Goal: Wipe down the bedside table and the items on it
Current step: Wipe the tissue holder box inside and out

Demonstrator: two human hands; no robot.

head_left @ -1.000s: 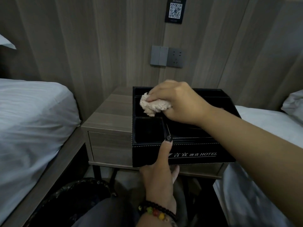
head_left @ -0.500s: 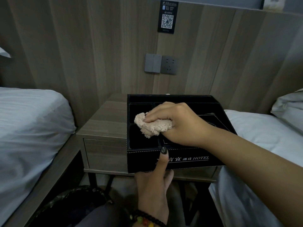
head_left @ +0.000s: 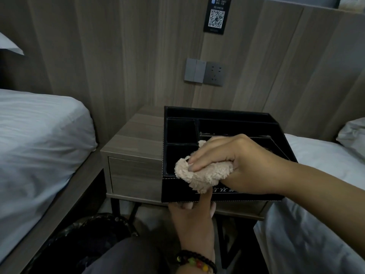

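A black hotel organiser box (head_left: 217,115) with several open compartments sits on the wooden bedside table (head_left: 136,133), toward its front right. My right hand (head_left: 237,161) is closed on a bunched beige fluffy cloth (head_left: 203,175) that presses on the box's front rim. My left hand (head_left: 193,220) holds the box from below at its front face, thumb pointing up against the printed white lettering. A beaded bracelet (head_left: 195,262) circles my left wrist.
Beds with white sheets flank the table: one on the left (head_left: 35,147), one on the right (head_left: 316,224). A black-lined waste bin (head_left: 88,238) stands on the floor at lower left. A switch and socket (head_left: 205,71) and a QR sign (head_left: 216,16) hang on the panelled wall.
My right hand has dragged the cloth from the box's back left compartments toward me, down to the front rim. My left hand stays at the box's front.
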